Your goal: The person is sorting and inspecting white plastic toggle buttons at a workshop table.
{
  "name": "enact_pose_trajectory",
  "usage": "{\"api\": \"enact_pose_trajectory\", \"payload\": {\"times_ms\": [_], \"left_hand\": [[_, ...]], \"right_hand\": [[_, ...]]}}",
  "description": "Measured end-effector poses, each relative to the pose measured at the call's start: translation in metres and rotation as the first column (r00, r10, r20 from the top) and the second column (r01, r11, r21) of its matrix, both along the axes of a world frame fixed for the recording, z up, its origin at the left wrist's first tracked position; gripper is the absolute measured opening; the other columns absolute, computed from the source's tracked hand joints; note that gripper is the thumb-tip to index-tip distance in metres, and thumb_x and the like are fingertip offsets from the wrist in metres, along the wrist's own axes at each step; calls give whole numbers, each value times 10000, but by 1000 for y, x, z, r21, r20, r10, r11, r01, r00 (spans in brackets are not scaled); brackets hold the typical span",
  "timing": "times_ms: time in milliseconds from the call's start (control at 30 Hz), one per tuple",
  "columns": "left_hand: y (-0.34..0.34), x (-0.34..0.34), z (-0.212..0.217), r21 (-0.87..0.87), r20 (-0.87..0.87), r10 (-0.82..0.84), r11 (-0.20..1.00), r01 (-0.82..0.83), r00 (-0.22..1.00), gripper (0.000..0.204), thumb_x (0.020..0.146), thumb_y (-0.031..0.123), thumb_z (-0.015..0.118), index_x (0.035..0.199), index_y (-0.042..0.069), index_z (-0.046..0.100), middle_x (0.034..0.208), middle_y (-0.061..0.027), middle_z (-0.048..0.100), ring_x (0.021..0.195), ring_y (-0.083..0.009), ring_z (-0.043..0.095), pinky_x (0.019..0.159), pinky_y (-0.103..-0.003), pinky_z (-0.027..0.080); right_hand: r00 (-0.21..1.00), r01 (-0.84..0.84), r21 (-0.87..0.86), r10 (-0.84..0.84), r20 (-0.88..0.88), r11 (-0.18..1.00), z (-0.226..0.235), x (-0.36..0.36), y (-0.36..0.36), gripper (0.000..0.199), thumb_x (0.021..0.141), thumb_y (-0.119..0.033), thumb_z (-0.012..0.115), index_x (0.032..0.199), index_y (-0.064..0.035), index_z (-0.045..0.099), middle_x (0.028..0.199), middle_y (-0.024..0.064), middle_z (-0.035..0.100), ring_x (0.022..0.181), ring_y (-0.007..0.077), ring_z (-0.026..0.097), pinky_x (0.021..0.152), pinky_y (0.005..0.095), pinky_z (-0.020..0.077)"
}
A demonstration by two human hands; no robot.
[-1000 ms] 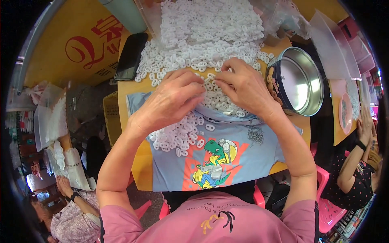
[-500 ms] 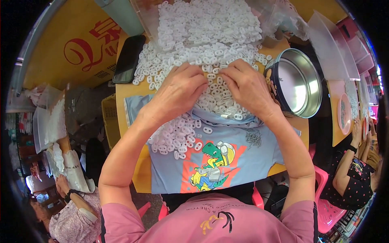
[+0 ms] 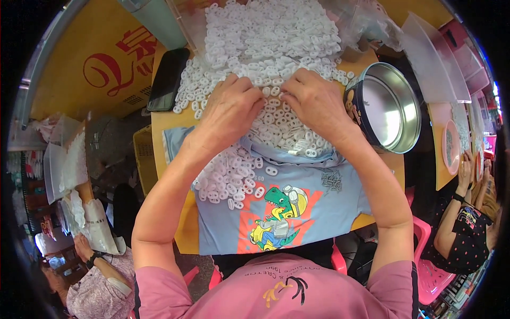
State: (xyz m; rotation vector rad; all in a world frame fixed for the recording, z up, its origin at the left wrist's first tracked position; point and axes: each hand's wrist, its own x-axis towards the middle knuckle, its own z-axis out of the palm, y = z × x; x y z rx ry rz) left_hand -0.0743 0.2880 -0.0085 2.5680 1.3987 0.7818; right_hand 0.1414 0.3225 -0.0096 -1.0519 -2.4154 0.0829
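**Both hands down in the white rings**

The left hand (image 3: 229,109) and right hand (image 3: 314,101) lie palm-down side by side on a heap of small white plastic rings (image 3: 265,48), fingertips nearly meeting over the middle of the pile. The fingers are curled into the rings; whether either hand pinches one cannot be told (the fingertips are buried).

Under the wrists the heap spills onto a blue shirt (image 3: 319,212) with a dinosaur print, spread over the yellow table (image 3: 164,119). Loose rings trail below the left wrist.

Just right of the right hand stands a round metal tin (image 3: 396,109), tilted and open. Left of the left hand lies a black phone (image 3: 167,80). Farther out, another person's arm (image 3: 451,223) shows at the right.
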Motion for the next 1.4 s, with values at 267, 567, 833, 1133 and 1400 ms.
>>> {"api": "enact_pose_trajectory", "payload": {"times_ms": [267,567,833,1133,1400], "left_hand": [[-16,-9,9,-47,-14,-63,997,62,998,128,842,120,659,945,57,701,881,-91,586,906,-290,539,807,-410,440],[-71,-31,108,-118,670,-287,869,480,685,141,731,121,698,825,35,636,833,-132,629,695,-252,578,613,-345,443],[-97,11,169,560,789,-574,526,640,-219,134,865,37,582,841,165,615,589,35,570,469,-78,532,442,-218,320],[-105,14,172,608,774,-516,444,658,-367,197,878,-1,497,785,131,609,561,53,545,442,-41,502,417,-190,297],[-175,-78,118,325,-835,512,169,-930,-199,266,864,101,554,601,133,524,706,15,568,680,-190,639,670,-284,523]], "right_hand": [[996,-87,-39,88,28,995,8,13,-20,247,774,-27,656,1013,-80,695,920,106,616,852,310,642,698,414,518],[1000,16,-111,-18,-11,994,13,26,-11,190,865,-67,622,1036,-103,699,918,108,621,855,327,639,705,422,515],[986,90,-76,-78,148,993,10,9,-11,142,893,-127,628,1008,-106,709,922,110,606,841,337,635,712,428,509],[990,-78,-183,55,-127,980,5,-19,-3,189,885,-88,607,1052,-82,694,949,123,599,857,351,633,725,434,511],[994,-94,-169,102,38,981,1,-24,-11,271,837,-61,603,1083,-126,697,958,121,603,865,345,637,725,434,519]]}}
